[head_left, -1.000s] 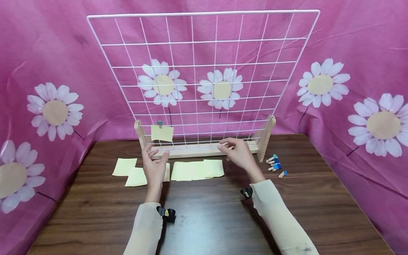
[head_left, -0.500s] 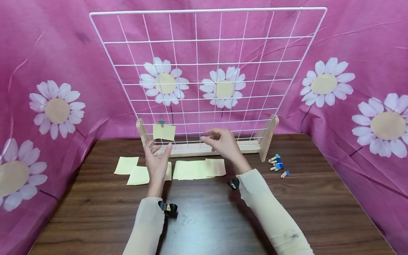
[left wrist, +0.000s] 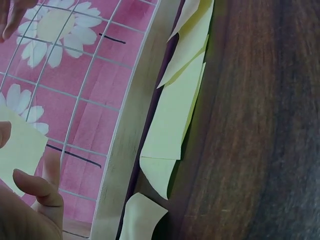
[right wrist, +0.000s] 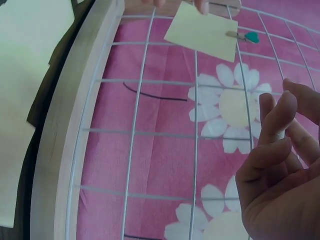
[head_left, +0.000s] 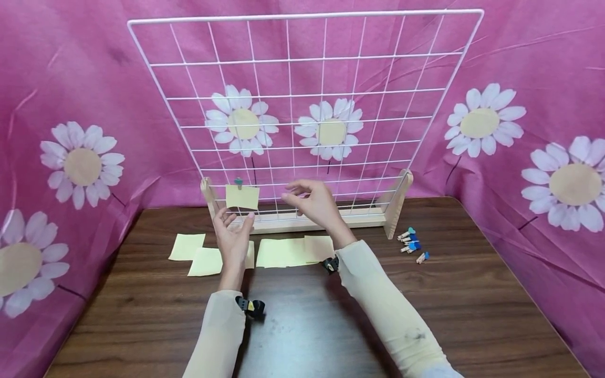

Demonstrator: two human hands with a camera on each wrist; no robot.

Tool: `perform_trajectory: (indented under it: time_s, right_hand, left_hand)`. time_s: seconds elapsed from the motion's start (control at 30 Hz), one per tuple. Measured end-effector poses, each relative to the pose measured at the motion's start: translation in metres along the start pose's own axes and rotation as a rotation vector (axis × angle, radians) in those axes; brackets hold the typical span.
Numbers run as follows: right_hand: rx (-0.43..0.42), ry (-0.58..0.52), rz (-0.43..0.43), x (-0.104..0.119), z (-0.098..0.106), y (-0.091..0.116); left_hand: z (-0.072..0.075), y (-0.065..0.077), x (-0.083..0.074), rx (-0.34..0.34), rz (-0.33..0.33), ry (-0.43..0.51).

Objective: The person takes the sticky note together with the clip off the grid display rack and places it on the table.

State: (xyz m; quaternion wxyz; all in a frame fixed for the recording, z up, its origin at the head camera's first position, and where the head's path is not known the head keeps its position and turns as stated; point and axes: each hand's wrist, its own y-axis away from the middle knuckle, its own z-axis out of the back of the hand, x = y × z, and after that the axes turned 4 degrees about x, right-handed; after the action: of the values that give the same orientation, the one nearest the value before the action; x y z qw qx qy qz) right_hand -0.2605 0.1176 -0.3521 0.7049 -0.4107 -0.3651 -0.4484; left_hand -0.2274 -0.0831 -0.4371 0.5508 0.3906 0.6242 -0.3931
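In the head view a pale yellow sticky note hangs low on the left of a white wire grid, held at its top by a small wooden clothespin with a teal heart. My left hand is just below this note, thumb and fingers apart; the right wrist view shows its fingertips at the note's edge. To the right of the note, in front of the grid, my right hand has loosely bent fingers. Nothing shows between those fingers in the right wrist view.
Several yellow sticky notes lie along the table before the grid's wooden base, some partly behind my left hand. Blue and teal heart clothespins lie in a small group at the right. A pink flowered cloth hangs behind.
My right hand has moved left and slightly up, from the right part of the wooden base toward the hanging note. The left hand stays nearly in place below the note.
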Motion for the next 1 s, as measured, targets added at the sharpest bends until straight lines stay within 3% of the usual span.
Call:
perform_trajectory:
  time_s: [0.53, 1.0]
  right_hand:
    - [0.030, 0.001, 0.026, 0.020, -0.028, -0.022]
    - [0.068, -0.047, -0.038, 0.036, -0.045, -0.035]
  left_hand:
    - [0.000, -0.002, -0.004, 0.035, 0.028, 0.057]
    - [0.001, -0.007, -0.009, 0.036, 0.059, 0.107]
